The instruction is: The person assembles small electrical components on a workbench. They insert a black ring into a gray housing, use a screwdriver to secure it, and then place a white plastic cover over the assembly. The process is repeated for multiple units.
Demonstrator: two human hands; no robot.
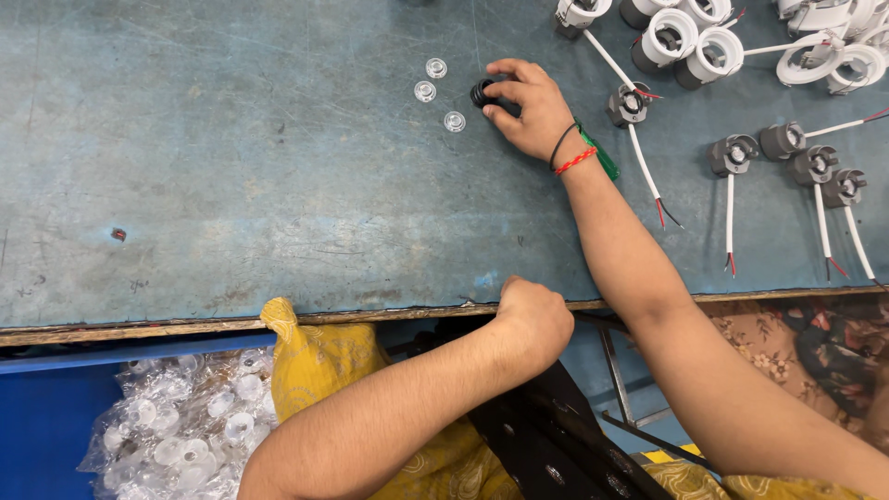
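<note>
Right hand [525, 106] is reaching to the far middle of the tabletop [231, 185], fingers curled and pinching a small black ring part [483, 93] that is sitting on the surface. Wrist is wearing a black band and a red thread band [574, 159]. Left hand [534, 310] is resting at the near edge of the tabletop, closed into a fist; can't tell if anything is inside it. Three clear lens caps [437, 93] are lying just left of the black part, close together, not touching it. Right of the hand, grey lamp bodies with white leads [732, 157] are lying scattered, well apart from each other. Far right corner is holding a pile of white ring housings [704, 42]. Below the near edge on the left, a blue bin [46, 417] is holding a plastic bag of clear lenses [176, 431]. Yellow cloth [315, 361] is lying just beside it.
</note>
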